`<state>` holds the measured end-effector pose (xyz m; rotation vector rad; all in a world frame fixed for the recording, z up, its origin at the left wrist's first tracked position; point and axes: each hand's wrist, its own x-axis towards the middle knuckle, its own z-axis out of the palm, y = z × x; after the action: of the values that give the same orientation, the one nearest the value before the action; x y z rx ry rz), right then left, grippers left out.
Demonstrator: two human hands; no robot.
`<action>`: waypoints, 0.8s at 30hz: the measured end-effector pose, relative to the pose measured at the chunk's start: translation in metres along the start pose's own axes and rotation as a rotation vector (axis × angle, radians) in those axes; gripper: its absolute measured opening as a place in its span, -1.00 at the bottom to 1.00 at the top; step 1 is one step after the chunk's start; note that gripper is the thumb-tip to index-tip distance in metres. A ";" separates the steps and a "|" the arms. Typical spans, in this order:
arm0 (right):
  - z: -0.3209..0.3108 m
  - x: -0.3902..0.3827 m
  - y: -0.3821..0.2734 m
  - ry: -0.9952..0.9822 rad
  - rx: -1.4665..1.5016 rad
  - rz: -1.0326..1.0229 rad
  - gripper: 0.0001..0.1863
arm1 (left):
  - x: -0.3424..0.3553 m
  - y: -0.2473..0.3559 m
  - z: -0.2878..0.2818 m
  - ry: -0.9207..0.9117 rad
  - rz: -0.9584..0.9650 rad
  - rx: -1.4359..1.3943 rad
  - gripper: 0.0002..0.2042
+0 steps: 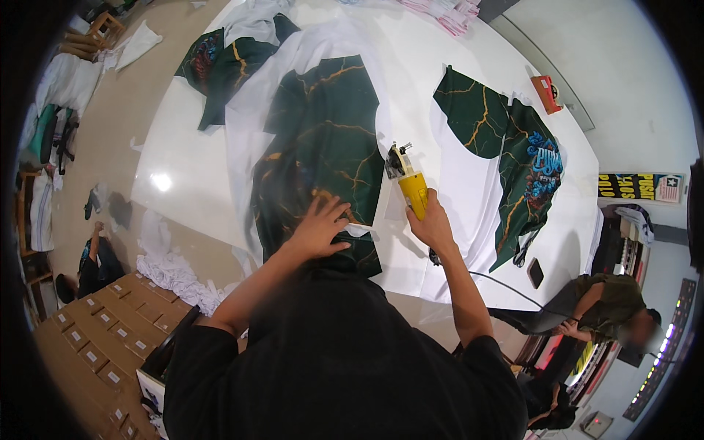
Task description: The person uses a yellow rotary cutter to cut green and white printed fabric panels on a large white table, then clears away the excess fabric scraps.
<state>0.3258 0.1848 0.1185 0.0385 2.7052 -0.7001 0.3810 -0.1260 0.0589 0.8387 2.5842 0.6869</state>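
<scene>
My right hand [432, 222] is wrapped round the yellow body of an electric fabric cutter [414, 192], whose metal head points away from me. The cutter's head stands beside the right edge of a dark green fabric panel [326, 125] with gold vein-like lines. On the lower part of that panel my left hand [320, 230] lies with its fingers spread. White fabric [246, 114] surrounds the panel on its left side. Further right lie more green printed pieces [480, 117] on white cloth. The cutter's blade edge is too small to make out.
The white table [191, 176] holds more green pieces [238, 62] at the far left, a red tape dispenser [544, 94] and a phone [536, 273]. A black cable [506, 287] runs right. Cardboard boxes [110, 330] stand lower left; a co-worker [605, 301] stands at right.
</scene>
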 end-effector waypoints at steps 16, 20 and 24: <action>0.001 0.088 -0.047 0.084 0.024 0.002 -0.41 | 0.000 0.003 -0.006 0.016 -0.009 -0.020 -0.49; -0.007 0.114 -0.052 0.101 -0.031 -0.018 -0.42 | 0.000 0.002 -0.005 0.049 0.002 -0.037 -0.52; -0.017 0.133 -0.057 0.099 -0.041 -0.056 -0.42 | 0.000 -0.001 0.002 0.085 0.013 -0.020 -0.52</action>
<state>0.1893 0.1345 0.1143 -0.0134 2.8246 -0.6755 0.3814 -0.1265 0.0565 0.8380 2.6443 0.7672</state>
